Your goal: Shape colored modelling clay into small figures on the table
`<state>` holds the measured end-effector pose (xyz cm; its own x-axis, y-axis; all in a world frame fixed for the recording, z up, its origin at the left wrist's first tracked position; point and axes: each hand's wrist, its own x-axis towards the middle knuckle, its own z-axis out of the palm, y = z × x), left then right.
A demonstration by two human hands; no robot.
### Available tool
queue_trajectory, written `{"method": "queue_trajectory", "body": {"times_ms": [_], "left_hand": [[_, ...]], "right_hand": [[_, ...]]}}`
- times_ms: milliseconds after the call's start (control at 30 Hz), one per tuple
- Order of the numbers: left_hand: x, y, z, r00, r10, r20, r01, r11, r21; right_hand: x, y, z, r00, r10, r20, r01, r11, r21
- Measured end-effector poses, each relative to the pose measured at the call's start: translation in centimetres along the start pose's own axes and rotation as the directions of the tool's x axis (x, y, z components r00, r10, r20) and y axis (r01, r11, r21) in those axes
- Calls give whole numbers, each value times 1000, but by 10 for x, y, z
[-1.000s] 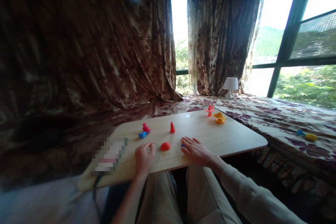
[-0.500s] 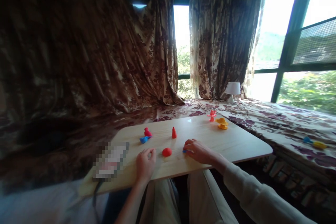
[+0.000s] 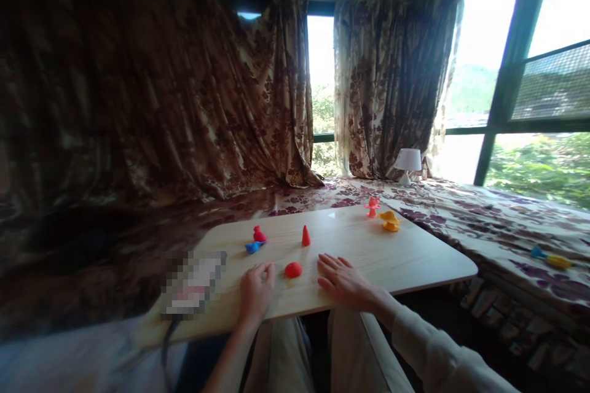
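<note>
My right hand (image 3: 343, 282) lies palm down on the pale wooden table (image 3: 359, 255), fingers stretched out. It covers the spot where a small blue piece showed before; that piece is hidden now. My left hand (image 3: 258, 288) rests on the table with its fingers curled in, and nothing shows in them. Between the hands sits a smooth red lump (image 3: 293, 269), touching neither. Behind it a red cone (image 3: 306, 236) stands upright. Farther left, a crimson shape (image 3: 259, 234) touches a flat blue shape (image 3: 253, 247).
At the table's far right stand a pinkish-red figure (image 3: 371, 207) and a yellow piece (image 3: 390, 221). A blurred-out device (image 3: 196, 285) with a dark cable lies at the left edge. On the flowered cover lie a blue-and-yellow object (image 3: 552, 258) and a white lamp (image 3: 408, 161).
My right hand curled its fingers at the blue piece, then flattened again over it, hiding it. My left hand stayed in place, its fingers drawing in a little. The view tilted upward slightly.
</note>
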<state>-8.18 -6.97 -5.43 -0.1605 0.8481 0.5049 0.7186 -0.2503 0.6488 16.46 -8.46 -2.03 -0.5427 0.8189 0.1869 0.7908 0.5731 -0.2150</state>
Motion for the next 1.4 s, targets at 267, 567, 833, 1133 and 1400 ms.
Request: {"method": "queue_trajectory", "body": {"times_ms": [267, 567, 833, 1133, 1400], "left_hand": [[-1, 2, 2, 1000, 0, 26, -1, 1000, 13], [-1, 7, 0, 998, 24, 50, -26, 999, 41], [-2, 11, -3, 999, -11, 45, 10, 999, 40], [-2, 10, -2, 997, -44, 60, 48, 997, -55], [-1, 10, -4, 993, -90, 78, 99, 987, -126]], "right_hand": [[-27, -12, 4, 997, 75, 37, -73, 997, -30], [-33, -22, 10, 995, 102, 11, -101, 994, -40], [7, -16, 11, 988, 152, -8, -152, 988, -42], [-24, -26, 13, 986, 165, 35, -162, 984, -67], [-14, -28, 8, 984, 172, 55, -167, 983, -82]]}}
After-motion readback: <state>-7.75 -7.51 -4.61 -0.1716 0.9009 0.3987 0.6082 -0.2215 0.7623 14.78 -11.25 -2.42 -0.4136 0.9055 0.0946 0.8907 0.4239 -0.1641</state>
